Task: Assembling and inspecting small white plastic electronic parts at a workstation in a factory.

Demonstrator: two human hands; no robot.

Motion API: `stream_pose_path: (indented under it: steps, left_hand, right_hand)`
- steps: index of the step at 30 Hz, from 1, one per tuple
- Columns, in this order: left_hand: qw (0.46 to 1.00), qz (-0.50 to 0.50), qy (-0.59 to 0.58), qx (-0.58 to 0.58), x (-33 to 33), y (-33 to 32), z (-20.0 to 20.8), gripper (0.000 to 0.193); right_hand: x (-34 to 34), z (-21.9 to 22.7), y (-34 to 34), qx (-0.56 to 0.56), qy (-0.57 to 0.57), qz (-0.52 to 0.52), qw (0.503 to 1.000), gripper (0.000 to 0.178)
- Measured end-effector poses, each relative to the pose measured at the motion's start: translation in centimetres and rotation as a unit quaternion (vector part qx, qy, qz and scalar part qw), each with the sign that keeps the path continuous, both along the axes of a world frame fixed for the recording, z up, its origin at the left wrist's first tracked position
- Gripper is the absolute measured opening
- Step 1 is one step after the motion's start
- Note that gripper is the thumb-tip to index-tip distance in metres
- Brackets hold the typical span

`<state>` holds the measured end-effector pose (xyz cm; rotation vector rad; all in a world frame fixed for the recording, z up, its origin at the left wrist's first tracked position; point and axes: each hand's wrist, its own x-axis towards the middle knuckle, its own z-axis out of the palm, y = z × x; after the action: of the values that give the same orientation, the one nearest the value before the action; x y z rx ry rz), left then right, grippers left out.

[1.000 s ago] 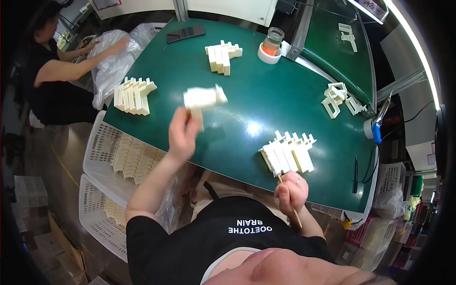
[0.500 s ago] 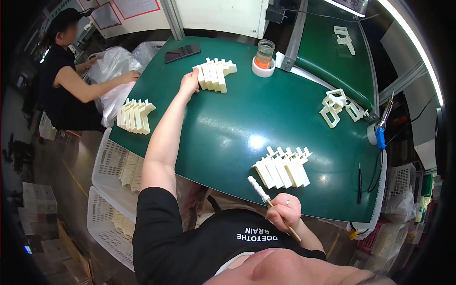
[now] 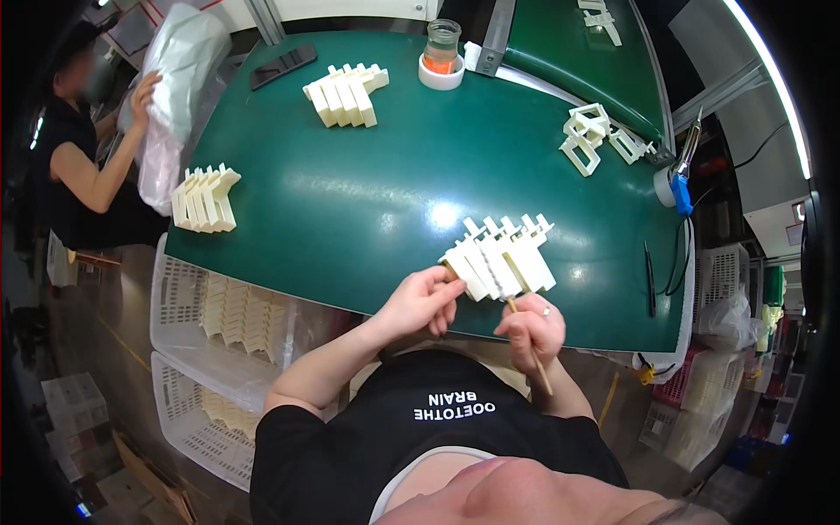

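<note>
Near the front edge of the green table stands a row of cream plastic parts [image 3: 529, 262], side by side with pegs pointing away from me. My left hand [image 3: 427, 300] pinches the left end of this row with thumb and fingertips. In my right hand [image 3: 535, 329] is a wooden stick swab [image 3: 541, 369], its fingers closed round the shaft. The swab's white wrapped end lies in the gap between two of the parts, partly hidden by them.
Two similar rows of cream parts stand at the back [image 3: 346, 98] and left [image 3: 205, 201]. A glass jar [image 3: 444, 37] sits in a white ring near a phone [image 3: 283, 66]. Loose frames [image 3: 584, 140] lie right, by blue-handled nippers [image 3: 681, 194]. Crates [image 3: 175, 302] stand below left; a co-worker [image 3: 83, 166] handles plastic bags.
My left hand has left the back row and come to the near row. The swab's white end has moved in among the near parts. The co-worker has raised a plastic bag.
</note>
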<state>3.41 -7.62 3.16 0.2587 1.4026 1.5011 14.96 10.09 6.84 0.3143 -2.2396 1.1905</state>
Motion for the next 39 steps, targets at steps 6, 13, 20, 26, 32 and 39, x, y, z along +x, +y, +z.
stream_pose_path:
  steps: [6,13,20,26,32,39]
  left_hand:
    - [0.983,0.147,0.063,0.088,0.5,0.1,-2.0,0.02]
    - [0.979,0.168,0.066,0.095,2.5,-3.2,0.6,0.023]
    - [0.97,0.161,-0.072,0.164,2.0,-5.4,0.1,0.029]
    - [0.69,0.106,0.715,-0.027,-0.1,-5.9,0.2,0.023]
    - [0.612,-0.022,0.789,-0.053,-1.4,-8.8,-1.2,0.023]
    - [0.832,0.359,0.421,0.027,-12.5,-8.6,0.7,0.03]
  right_hand:
    - [-1.3,-1.5,-1.4,0.101,0.017,-0.001,0.995,0.016]
    - [-2.5,-1.7,-3.5,0.132,0.05,0.073,0.987,0.021]
    - [-2.5,-1.7,-2.8,0.195,0.037,-0.019,0.98,0.019]
    - [-2.4,0.3,-5.1,0.152,0.114,0.072,0.979,0.023]
    - [-2.3,1.5,-3.6,0.123,-0.004,0.038,0.992,0.027]
    - [-1.1,2.3,-1.9,0.033,-0.02,-0.04,0.998,0.034]
